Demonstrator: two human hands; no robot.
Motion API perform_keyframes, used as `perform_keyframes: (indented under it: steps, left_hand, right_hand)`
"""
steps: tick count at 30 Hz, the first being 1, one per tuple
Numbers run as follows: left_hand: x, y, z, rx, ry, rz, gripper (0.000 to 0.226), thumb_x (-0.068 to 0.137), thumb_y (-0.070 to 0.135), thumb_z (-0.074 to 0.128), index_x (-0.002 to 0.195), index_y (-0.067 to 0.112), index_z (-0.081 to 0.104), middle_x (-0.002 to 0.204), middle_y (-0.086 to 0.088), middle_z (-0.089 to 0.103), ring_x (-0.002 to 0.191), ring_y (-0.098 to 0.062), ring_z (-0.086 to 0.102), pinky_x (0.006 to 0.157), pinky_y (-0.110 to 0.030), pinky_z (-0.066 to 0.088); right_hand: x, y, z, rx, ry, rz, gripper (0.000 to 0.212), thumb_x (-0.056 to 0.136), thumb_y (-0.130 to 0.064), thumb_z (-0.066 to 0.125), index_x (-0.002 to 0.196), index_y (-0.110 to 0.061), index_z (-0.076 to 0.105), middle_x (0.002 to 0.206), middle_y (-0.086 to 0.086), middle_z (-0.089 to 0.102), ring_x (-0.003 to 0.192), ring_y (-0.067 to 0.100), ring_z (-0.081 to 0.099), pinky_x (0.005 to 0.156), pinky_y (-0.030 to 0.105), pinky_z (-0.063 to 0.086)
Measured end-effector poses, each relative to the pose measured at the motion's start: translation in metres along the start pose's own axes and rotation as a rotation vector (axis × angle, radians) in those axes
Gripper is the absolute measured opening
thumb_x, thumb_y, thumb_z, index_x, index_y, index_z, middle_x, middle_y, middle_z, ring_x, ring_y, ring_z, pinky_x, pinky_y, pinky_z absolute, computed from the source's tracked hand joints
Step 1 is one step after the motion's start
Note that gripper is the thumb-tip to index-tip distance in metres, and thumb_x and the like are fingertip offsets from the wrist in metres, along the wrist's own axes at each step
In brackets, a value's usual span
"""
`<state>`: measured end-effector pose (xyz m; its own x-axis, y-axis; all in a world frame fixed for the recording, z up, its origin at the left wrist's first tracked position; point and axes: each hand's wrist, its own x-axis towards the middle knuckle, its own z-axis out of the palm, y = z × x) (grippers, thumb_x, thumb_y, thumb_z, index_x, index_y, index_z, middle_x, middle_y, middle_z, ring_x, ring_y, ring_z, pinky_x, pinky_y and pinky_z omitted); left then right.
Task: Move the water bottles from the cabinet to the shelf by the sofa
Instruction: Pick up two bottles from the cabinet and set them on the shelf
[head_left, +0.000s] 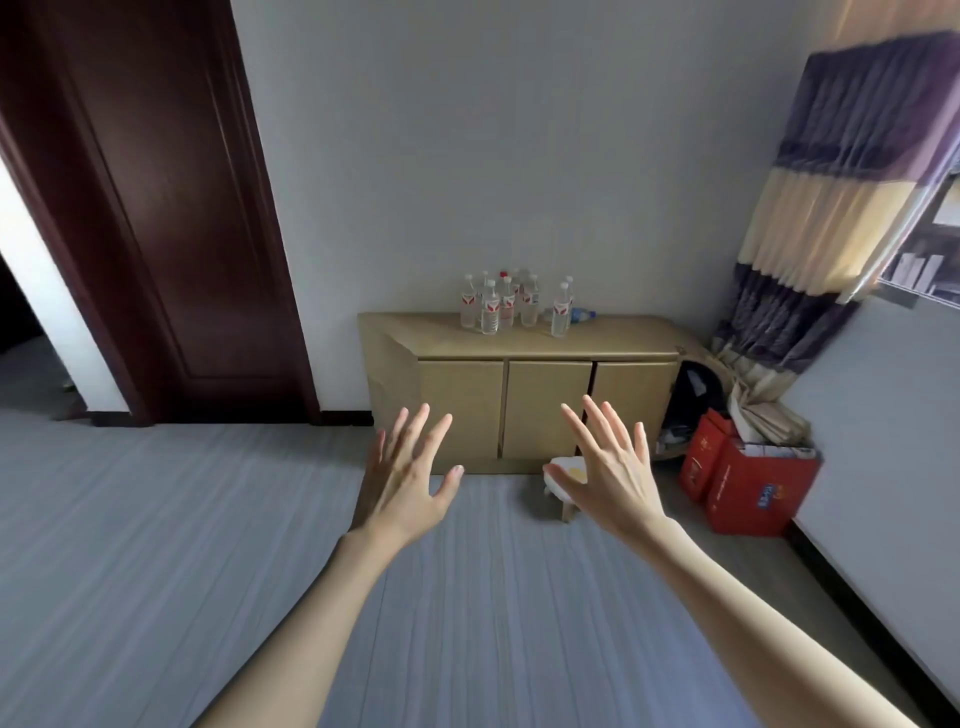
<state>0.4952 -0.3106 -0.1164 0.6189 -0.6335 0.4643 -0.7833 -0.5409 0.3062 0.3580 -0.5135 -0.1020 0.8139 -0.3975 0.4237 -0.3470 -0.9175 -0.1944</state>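
Note:
Several clear water bottles (491, 306) with red-and-white labels stand in a cluster on top of a low tan cabinet (462, 410) against the far wall. One more bottle (561, 310) stands a little to the right, and a bottle with a blue label (581, 315) lies on its side behind it. My left hand (408, 475) and my right hand (608, 467) are stretched out in front of me, palms down, fingers spread, both empty and well short of the cabinet. No sofa or shelf is in view.
A dark wooden door (171, 218) stands open at the left. A small white stool (563, 486) sits on the floor before the cabinet. Red boxes (753, 486), a dark bag (693, 400) and a striped curtain (826, 208) fill the right corner.

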Motion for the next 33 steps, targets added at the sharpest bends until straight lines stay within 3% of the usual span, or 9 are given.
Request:
perform_keyframes:
  steps: [3,8,22,33]
  left_hand:
    - [0.058,-0.028,0.026,-0.021,-0.007,-0.001,0.070,0.078,0.056,0.023,0.140,0.023,0.028,0.152,-0.006,0.020,0.141,-0.025,0.010,0.112,-0.044,0.011]
    - [0.135,-0.063,0.080,-0.034,-0.049,0.013,0.071,0.078,0.057,0.020,0.141,0.024,0.026,0.153,-0.004,0.019,0.142,-0.023,0.008,0.111,-0.033,0.004]
    - [0.416,-0.146,0.210,-0.054,-0.058,-0.072,0.072,0.076,0.059,0.022,0.140,0.027,0.028,0.153,-0.002,0.020,0.141,-0.021,0.010,0.114,-0.045,0.016]
    - [0.578,-0.209,0.317,-0.080,-0.160,-0.079,0.075,0.074,0.061,0.016,0.141,0.028,0.023,0.154,0.000,0.014,0.142,-0.020,0.005,0.116,-0.042,0.009]
  right_hand:
    - [0.053,0.013,0.024,-0.011,0.007,0.016,0.070,0.086,-0.050,0.051,0.144,-0.030,0.017,0.155,0.003,0.013,0.143,0.023,0.005,0.113,0.052,0.002]
    - [0.129,0.045,0.078,-0.011,-0.039,0.073,0.070,0.086,-0.051,0.050,0.144,-0.030,0.017,0.155,0.003,0.015,0.143,0.023,0.006,0.113,0.053,0.004]
    - [0.405,0.159,0.195,0.019,-0.072,0.109,0.069,0.087,-0.052,0.046,0.144,-0.032,0.013,0.156,0.000,0.008,0.143,0.021,0.003,0.114,0.048,0.001]
    - [0.566,0.238,0.289,0.012,-0.137,0.150,0.068,0.087,-0.054,0.044,0.144,-0.033,0.012,0.156,-0.001,0.008,0.144,0.020,0.001,0.115,0.047,0.001]
